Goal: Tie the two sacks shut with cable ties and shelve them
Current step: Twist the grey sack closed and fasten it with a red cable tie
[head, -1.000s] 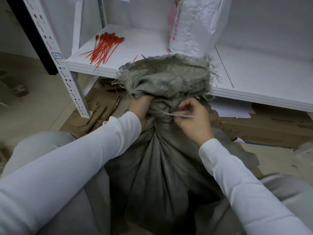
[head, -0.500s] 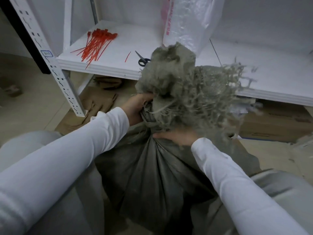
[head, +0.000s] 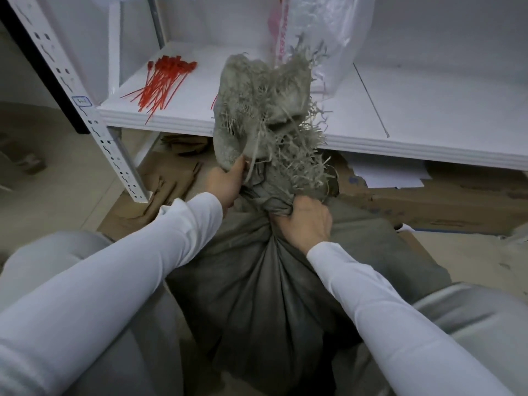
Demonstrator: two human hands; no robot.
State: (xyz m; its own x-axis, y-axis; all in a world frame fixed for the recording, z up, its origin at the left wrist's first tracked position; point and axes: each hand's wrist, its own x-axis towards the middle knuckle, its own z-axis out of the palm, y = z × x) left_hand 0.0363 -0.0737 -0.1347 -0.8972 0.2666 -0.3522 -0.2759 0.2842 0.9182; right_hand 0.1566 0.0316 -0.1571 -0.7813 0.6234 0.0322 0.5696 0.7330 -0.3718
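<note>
A grey woven sack (head: 257, 295) stands between my knees, its neck bunched and its frayed top (head: 265, 110) sticking up in front of the shelf. My left hand (head: 225, 181) grips the left side of the gathered top. My right hand (head: 305, 221) is clenched around the twisted neck just below the fraying. A thin pale strand hangs from the neck between my hands; I cannot tell if it is a cable tie. A bundle of red cable ties (head: 160, 84) lies on the white shelf (head: 414, 110) at the left. A white plastic sack (head: 317, 32) stands on the shelf behind the grey one.
A white perforated shelf upright (head: 85, 110) rises at the left. Flattened cardboard (head: 443, 207) and sheets of paper (head: 388, 172) lie on the floor under the shelf. My grey-trousered knees flank the sack on both sides.
My right hand left the thin tie at the neck and now clenches the neck itself. The frayed top, folded down a second ago, now stands upright. The scissors on the shelf are now hidden.
</note>
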